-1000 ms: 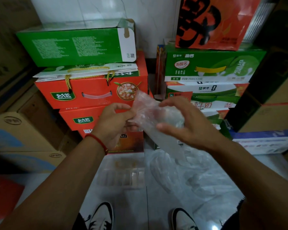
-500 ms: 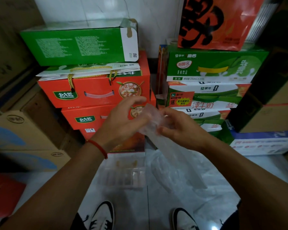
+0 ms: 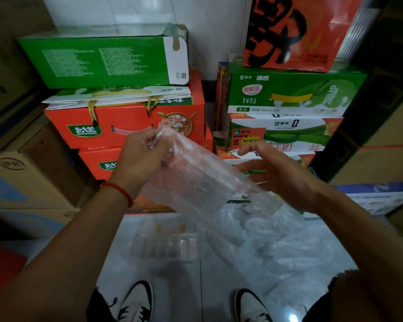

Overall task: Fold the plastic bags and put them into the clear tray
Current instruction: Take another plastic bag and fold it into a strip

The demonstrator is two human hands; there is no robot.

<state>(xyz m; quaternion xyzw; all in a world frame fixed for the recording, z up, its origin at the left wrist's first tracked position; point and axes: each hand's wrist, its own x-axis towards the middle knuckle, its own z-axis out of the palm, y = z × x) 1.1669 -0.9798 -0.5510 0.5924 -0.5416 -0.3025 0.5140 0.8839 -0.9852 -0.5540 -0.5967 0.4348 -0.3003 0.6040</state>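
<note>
My left hand [image 3: 141, 156] pinches the top corner of a crumpled clear plastic bag [image 3: 196, 180], which slants down toward my right hand [image 3: 282, 173]. That hand's fingers are spread loosely behind the bag's lower end. Below my fingers, the clear plastic tray [image 3: 165, 246] sits on the floor beside loose clear bags [image 3: 277, 247].

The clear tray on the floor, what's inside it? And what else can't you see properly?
- Clear tray, head view: blurred and see-through; its contents cannot be made out.
- Right hand: the held plastic bag covers its lower fingers, so its grip is unclear.
- Left hand: fingertips blurred where they pinch the bag's top.
- Loose bags on the floor: number unclear, they overlap.
</note>
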